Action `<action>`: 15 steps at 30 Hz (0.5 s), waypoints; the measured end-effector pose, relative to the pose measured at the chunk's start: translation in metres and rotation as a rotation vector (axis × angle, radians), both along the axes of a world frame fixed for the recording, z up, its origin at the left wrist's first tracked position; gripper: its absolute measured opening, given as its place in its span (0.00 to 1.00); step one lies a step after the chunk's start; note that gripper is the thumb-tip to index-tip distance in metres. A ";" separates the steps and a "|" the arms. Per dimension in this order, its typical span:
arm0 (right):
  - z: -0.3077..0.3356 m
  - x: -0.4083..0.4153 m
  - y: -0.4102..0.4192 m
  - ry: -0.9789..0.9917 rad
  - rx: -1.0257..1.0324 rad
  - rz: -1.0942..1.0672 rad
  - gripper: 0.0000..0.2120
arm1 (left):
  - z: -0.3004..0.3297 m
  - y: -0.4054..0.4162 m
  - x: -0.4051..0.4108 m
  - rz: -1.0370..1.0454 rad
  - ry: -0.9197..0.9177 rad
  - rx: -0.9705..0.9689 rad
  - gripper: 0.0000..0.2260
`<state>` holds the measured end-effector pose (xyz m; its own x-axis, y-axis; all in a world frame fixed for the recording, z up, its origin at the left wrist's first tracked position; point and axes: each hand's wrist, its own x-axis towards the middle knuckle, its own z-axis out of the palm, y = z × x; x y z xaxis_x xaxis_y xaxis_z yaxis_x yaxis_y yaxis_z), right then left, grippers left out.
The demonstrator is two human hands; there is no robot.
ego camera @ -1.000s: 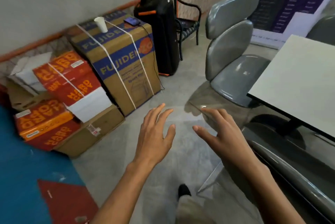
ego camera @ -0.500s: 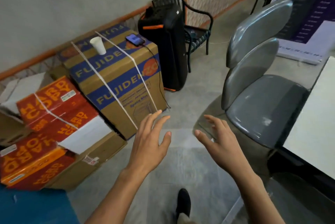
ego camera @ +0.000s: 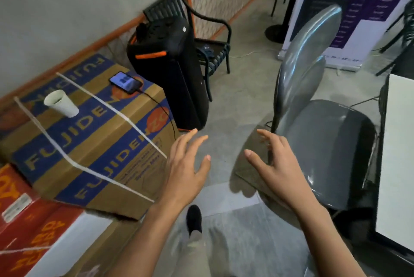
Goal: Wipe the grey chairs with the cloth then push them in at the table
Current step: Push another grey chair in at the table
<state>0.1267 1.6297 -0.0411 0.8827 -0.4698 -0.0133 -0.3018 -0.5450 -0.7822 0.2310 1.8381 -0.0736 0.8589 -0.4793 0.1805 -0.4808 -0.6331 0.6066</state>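
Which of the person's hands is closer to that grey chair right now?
The right hand. It hovers open at the near edge of the grey chair seat, overlapping it in view. The left hand is also open, over bare floor, farther from the chair, nearer the cardboard box.

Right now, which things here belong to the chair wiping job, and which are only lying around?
Job: grey chair, white table, left hand, right hand; no cloth visible.
Lying about: Fujidenzo box, paper cup, phone, black speaker, black armchair.
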 end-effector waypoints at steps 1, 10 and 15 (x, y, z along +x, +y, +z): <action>-0.001 0.017 -0.004 -0.008 -0.006 -0.032 0.29 | -0.003 -0.004 0.022 -0.016 0.006 0.004 0.21; 0.016 0.134 -0.034 -0.150 -0.035 -0.419 0.24 | 0.013 -0.073 0.198 -0.254 0.001 0.022 0.22; 0.021 0.176 -0.061 -0.186 -0.085 -0.632 0.22 | 0.023 -0.126 0.269 -0.388 -0.011 -0.001 0.21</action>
<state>0.3022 1.5686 -0.0205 0.4211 -0.8905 0.1725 -0.4479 -0.3695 -0.8141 0.5001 1.7120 -0.0501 0.6119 -0.7679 0.1894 -0.6907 -0.4022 0.6010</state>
